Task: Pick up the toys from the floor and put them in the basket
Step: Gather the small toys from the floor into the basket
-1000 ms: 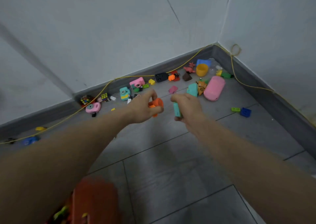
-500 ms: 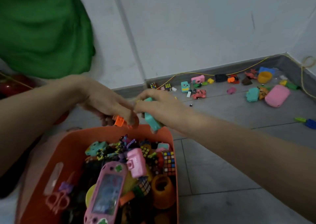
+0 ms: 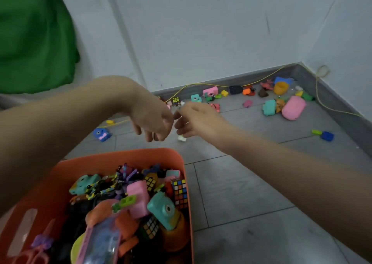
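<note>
- While both hands hover just past the far rim of the basket [image 3: 120, 157], the left hand [image 3: 153, 118] hangs with fingers loose, holding nothing.
- Right hand [image 3: 193, 120], touching the left, looks empty too, though blur leaves that unsure.
- Beyond them, toys [image 3: 292, 107] lie along the floor's far edge; they look light, hard plastic, best pinched across the body.
</note>
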